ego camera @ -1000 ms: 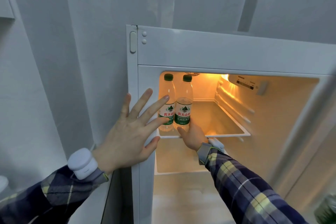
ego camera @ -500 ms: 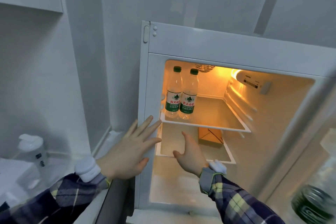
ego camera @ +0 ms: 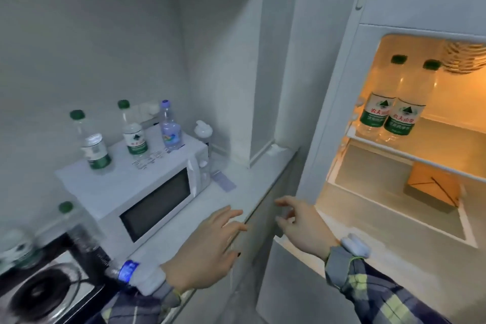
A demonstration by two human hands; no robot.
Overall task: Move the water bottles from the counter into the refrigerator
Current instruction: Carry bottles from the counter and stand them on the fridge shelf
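Two green-capped water bottles (ego camera: 389,102) stand side by side on the upper shelf (ego camera: 431,159) of the open, lit refrigerator at the right. On top of the white microwave (ego camera: 136,187) at the left stand two green-labelled bottles (ego camera: 93,143) (ego camera: 132,131) and a purple-capped bottle (ego camera: 169,126). Another green-capped bottle (ego camera: 71,221) stands left of the microwave, blurred. My left hand (ego camera: 207,247) and my right hand (ego camera: 302,223) hover empty with loose fingers over the counter edge (ego camera: 236,208), between microwave and refrigerator.
A white-lidded container (ego camera: 203,137) stands behind the microwave's right end. A brown box (ego camera: 434,189) lies on the refrigerator's lower level. A stove burner (ego camera: 44,294) sits at the lower left with a blurred bottle (ego camera: 15,247) beside it. A wall cupboard overhangs the counter.
The view has swung left from the refrigerator to the counter and microwave. Both hands drew back from the refrigerator frame and shelf and now hover over the counter edge.
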